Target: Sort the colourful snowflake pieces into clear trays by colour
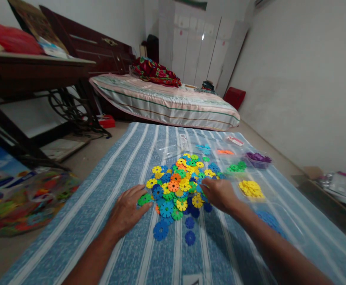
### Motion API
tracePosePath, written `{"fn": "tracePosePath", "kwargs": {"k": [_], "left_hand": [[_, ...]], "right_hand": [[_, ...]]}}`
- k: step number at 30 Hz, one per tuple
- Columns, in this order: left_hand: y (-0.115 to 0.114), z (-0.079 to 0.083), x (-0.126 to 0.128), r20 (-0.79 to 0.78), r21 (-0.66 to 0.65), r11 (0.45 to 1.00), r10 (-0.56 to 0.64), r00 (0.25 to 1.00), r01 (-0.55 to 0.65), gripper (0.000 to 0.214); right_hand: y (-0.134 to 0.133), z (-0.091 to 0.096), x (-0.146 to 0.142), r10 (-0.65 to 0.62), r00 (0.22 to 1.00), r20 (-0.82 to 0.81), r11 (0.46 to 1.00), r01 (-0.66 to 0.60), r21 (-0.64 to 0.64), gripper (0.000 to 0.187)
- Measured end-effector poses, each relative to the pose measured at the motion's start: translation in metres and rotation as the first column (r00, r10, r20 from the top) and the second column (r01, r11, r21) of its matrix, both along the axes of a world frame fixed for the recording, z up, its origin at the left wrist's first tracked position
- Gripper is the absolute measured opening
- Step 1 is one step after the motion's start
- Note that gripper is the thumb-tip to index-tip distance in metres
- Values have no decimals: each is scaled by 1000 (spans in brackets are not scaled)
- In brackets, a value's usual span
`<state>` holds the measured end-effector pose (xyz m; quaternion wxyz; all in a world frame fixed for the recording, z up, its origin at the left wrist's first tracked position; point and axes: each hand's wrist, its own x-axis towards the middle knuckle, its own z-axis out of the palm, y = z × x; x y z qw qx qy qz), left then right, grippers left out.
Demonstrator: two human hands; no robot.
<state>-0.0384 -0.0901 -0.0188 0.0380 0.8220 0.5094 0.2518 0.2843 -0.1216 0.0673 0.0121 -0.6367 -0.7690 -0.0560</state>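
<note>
Nearest on the striped cloth (101, 221), a dark blue disc (190, 238) lies loose in front of the heaped discs (178, 186), which sit between the two hands. The left hand (128, 206) is at the heap's left edge, its thumb and fingers apart around a green disc (144, 199); whether it presses on that piece I cannot tell. The right hand (220, 192) is at the opposite edge, fingers bunched and pointing leftward into the heap (any piece pinched there is hidden). The discs are round and notched, so none has a long axis to line up; the green one is nearer the left hand.

Beyond the right forearm, partly covered by it, blue discs (268, 221) lie in a clear tray. Farther off come a shallow tray (255, 199) of yellow discs (251, 189), a group of green pieces (237, 166), then a clear tub (261, 165) of purple pieces (257, 157). Orange pieces (225, 152) and light blue ones (204, 149) lie toward the far edge.
</note>
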Motion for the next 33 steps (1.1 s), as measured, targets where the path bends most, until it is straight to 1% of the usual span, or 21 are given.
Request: {"fn": "tracePosePath", "kwargs": {"k": [2,5,12,14,17,21,25,28,31,33], "left_hand": [[0,1,1,0,-14,1000,4,1000,-4,46],[-2,2,3,-4,-35,999,17,1000,-17,44],[-2,-1,4,26,-56,998,27,999,-26,42],[-2,-1,4,30,-49,999,23,999,-21,41],[-3,1,5,33,-39,999,19,999,-18,39],[-4,4,7,30,-37,999,19,999,-18,38],[-4,4,6,40,-35,999,21,999,-20,39],[-4,3,5,48,-32,999,14,999,-13,40],[-3,3,5,43,-36,999,14,999,-13,42],[-3,4,4,38,-39,999,13,999,-11,42]], "right_hand": [[-11,-13,-16,83,996,-34,993,-85,-84,28],[-20,-21,-30,142,987,-68,976,-152,-158,25],[-28,-26,-40,148,986,-80,954,-164,-252,26],[-30,-28,-44,138,987,-83,956,-154,-251,25],[-31,-31,-52,95,993,-63,965,-107,-239,25],[-30,-36,-57,50,997,-53,979,-59,-195,24],[-30,-44,-54,93,993,-70,988,-101,-116,21],[-30,-49,-51,118,990,-79,987,-126,-102,22],[-28,-46,-53,94,991,-90,991,-102,-92,25],[-26,-41,-56,68,995,-74,991,-76,-108,26]]}}
